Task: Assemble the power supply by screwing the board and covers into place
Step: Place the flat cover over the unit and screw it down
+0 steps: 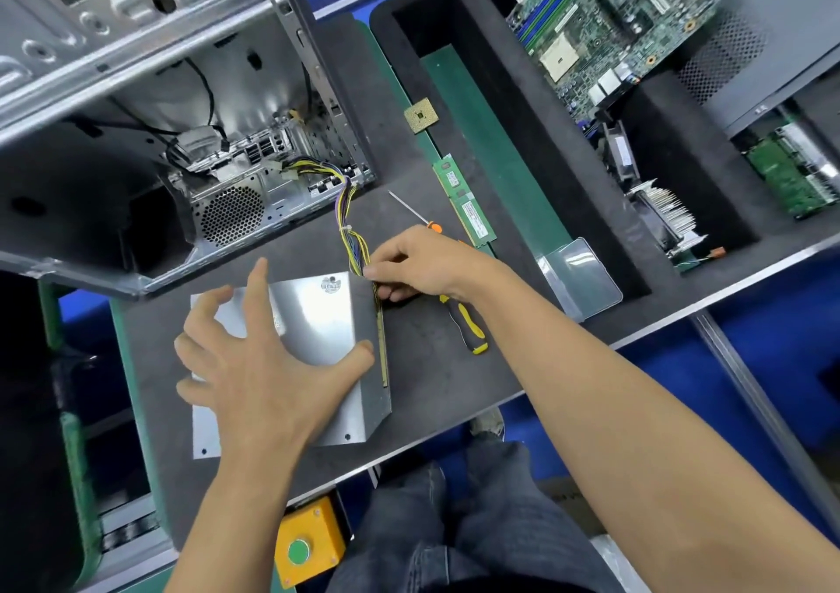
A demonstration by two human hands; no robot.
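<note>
A silver metal power supply cover [318,319] lies on the dark mat at the table's front. My left hand [259,365] rests spread on top of it, fingers straight, thumb at its right edge. At the cover's upper right corner my right hand [422,265] pinches the bundle of yellow and purple wires [352,219] that runs from the supply into the open computer case [182,137]. The board's edge [384,342] shows along the cover's right side. A yellow-and-black screwdriver [468,324] lies on the mat just under my right wrist.
A thin orange-handled screwdriver [411,210], two memory sticks [463,201] and a CPU chip [422,115] lie behind my right hand. A black foam tray [500,92] at the right holds a motherboard [609,24] and a heatsink [663,215]. A yellow button box [304,542] hangs below the table.
</note>
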